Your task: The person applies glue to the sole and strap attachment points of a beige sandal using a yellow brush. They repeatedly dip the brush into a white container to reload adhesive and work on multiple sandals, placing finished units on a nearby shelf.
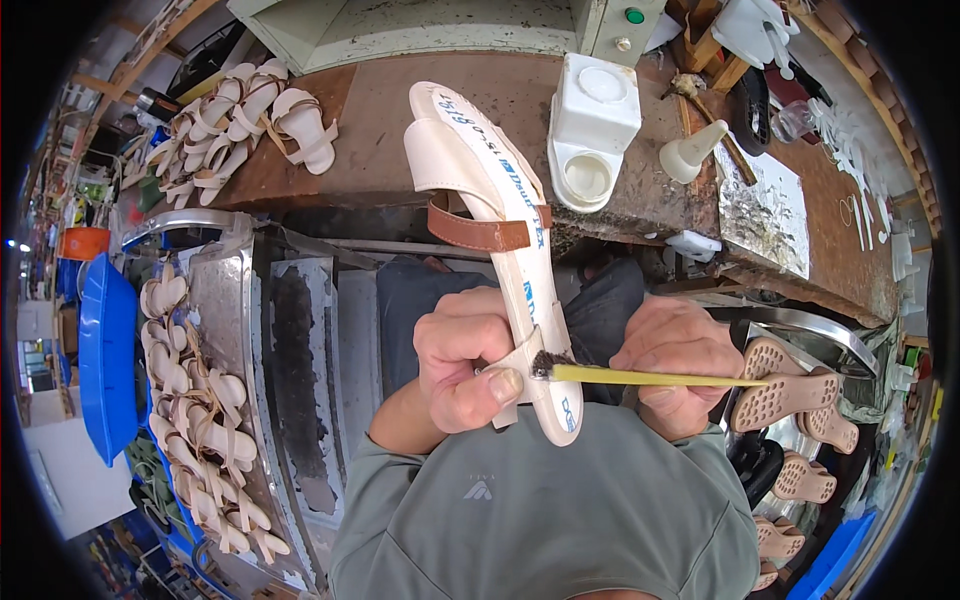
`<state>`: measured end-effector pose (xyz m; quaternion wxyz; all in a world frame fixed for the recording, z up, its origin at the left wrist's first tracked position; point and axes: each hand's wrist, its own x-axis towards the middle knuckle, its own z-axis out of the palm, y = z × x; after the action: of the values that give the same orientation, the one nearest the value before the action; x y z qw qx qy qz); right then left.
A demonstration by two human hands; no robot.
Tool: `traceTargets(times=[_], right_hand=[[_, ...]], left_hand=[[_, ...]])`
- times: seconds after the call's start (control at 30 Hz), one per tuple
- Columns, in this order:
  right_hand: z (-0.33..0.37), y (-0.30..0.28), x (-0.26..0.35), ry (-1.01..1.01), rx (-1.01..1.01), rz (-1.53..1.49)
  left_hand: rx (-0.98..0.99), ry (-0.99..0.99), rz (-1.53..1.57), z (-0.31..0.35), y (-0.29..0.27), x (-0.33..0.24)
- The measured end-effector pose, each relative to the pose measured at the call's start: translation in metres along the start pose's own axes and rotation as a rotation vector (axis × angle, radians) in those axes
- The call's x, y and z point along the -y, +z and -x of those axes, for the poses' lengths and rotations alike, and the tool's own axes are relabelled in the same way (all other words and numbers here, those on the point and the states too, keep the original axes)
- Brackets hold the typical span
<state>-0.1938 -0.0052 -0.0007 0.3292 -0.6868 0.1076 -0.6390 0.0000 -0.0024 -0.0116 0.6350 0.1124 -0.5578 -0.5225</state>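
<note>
A cream sandal (520,264) with a brown strap stands lengthwise before me, its toe end pointing away. My left hand (466,358) grips it near the heel, with the thumb pressed on a cream strap (517,362) there. In my right hand (677,362) is a brush (650,377) with a flat yellowish handle, pinched between the fingers. Its dark bristles touch the sandal close to that strap, beside my left thumb. Part of the sandal's far side is hidden by my left fingers.
Sandals lie piled on the workbench (380,100) at the back left, and more fill a rack (205,440) at my left. A white plastic dispenser (594,130) and a white nozzle bottle (690,152) stand on the bench. Upturned shoe soles (785,388) are stacked at my right.
</note>
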Motion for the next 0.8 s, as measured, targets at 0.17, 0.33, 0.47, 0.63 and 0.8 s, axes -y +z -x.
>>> traceTargets(times=[0.17,0.33,0.47,0.63,0.8], right_hand=[[0.0,-0.004,0.008,-0.031,0.089,-0.006],[-0.006,-0.01,0.018,0.065,0.144,-0.092],[-0.02,0.0,0.01,0.068,0.007,0.022],[-0.013,0.004,0.016,-0.051,0.079,0.037],[-0.038,0.01,0.007,-0.038,0.075,0.233]], left_hand=[[-0.014,0.01,-0.006,-0.004,0.004,-0.006],[0.018,0.04,-0.049,-0.002,0.001,-0.007],[-0.024,-0.006,-0.043,0.004,-0.001,-0.007],[-0.001,0.048,-0.038,0.005,-0.002,-0.009],[-0.043,0.072,0.116,0.007,0.005,-0.012]])
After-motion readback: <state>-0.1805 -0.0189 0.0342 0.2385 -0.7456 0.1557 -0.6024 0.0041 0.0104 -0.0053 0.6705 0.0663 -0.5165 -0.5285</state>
